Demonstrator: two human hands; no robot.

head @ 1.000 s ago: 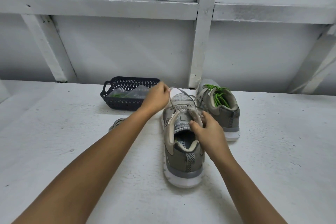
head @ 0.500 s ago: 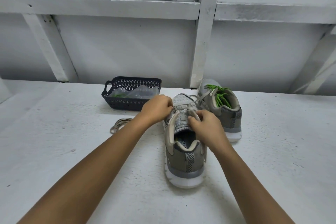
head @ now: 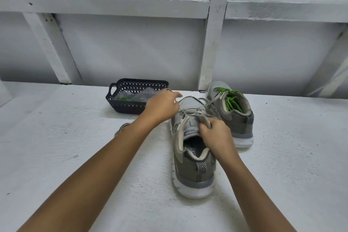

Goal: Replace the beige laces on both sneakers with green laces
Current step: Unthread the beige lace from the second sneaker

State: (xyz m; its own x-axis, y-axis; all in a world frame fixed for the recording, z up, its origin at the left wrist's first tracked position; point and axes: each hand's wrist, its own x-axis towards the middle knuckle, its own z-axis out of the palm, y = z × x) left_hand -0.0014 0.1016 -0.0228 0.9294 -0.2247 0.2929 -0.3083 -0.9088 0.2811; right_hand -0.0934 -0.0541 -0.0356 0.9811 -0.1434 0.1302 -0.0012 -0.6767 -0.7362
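Observation:
Two grey-olive sneakers stand on the white surface. The near sneaker (head: pixel 192 164) points away from me and still carries a beige lace (head: pixel 204 106) across its front eyelets. My left hand (head: pixel 162 107) pinches that lace just left of the toe and is blurred. My right hand (head: pixel 216 133) grips the sneaker's right eyelet flap beside the tongue. The far sneaker (head: pixel 237 120) sits to the right and behind, with a green lace (head: pixel 230 100) threaded at the front and bunched in its opening.
A dark lattice basket (head: pixel 120 100) at the back left holds a clear bag with green laces (head: pixel 125 98). A loose beige lace (head: pixel 122 128) lies partly hidden under my left forearm. A white wall with beams rises right behind the shoes.
My left hand has moved from the sneaker's eyelets up and to the left, drawing the beige lace out. My right hand stays on the right flap.

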